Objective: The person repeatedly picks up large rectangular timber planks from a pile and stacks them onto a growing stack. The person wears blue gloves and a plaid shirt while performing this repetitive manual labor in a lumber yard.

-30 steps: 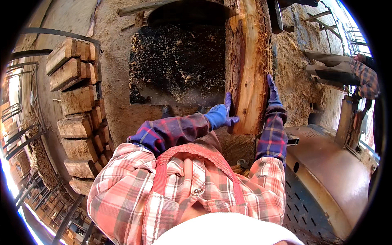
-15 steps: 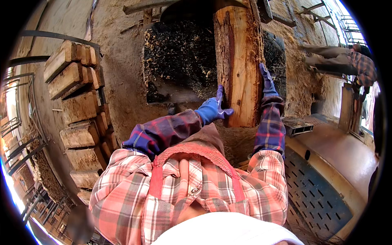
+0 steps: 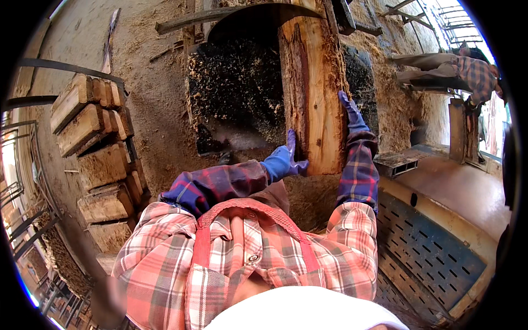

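Note:
A thick wooden slab (image 3: pixel 322 93), with rough bark on its left side and a smooth pale face, stretches away from me. My left hand (image 3: pixel 285 157), in a blue and purple glove, grips its near left corner, with thumb and fingers apart around the edge. Along the right edge, my gloved right hand (image 3: pixel 355 114) presses with its fingers pointing forward. The slab is held between both hands; its far end runs beside a dark curved plate (image 3: pixel 242 25). Under the slab lies a black sheet (image 3: pixel 236 93) strewn with wood chips.
Cut timber blocks (image 3: pixel 102 162) are stacked at my left. On the right stand a slotted blue metal panel (image 3: pixel 426 247) and a rectangular metal channel (image 3: pixel 397 166). Another person (image 3: pixel 459 71) works by an upright timber (image 3: pixel 457 129) at the far right. Sawdust covers the ground.
The slab has slid slightly away from me over the black sheet, with both hands still on it. My view has shifted a little, and the other person's posture has changed slightly.

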A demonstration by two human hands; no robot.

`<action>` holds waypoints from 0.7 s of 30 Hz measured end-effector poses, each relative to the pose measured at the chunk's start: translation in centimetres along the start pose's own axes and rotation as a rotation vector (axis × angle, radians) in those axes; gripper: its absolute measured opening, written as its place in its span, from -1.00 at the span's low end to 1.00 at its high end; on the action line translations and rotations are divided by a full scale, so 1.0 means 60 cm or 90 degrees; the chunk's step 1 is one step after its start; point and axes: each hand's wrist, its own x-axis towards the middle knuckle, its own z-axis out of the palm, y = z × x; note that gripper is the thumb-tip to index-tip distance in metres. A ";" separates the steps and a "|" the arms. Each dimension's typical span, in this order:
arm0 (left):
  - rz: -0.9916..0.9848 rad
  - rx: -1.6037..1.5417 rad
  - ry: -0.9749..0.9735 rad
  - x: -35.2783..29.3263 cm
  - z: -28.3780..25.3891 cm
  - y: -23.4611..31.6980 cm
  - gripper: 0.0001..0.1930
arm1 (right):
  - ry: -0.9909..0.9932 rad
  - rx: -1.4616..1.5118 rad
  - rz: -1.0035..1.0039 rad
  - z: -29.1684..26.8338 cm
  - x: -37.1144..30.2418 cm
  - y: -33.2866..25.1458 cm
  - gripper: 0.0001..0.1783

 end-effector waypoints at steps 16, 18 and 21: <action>-0.031 -0.048 0.061 -0.250 -0.207 -0.165 0.16 | -0.320 0.140 -0.031 0.294 -0.122 0.042 -0.28; -0.031 -0.083 0.044 -0.260 -0.215 -0.185 0.16 | -0.292 0.058 -0.051 0.330 -0.162 0.031 -0.30; 0.057 -0.115 0.032 -0.259 -0.164 -0.181 0.06 | -0.314 0.059 0.110 0.310 -0.244 0.017 -0.39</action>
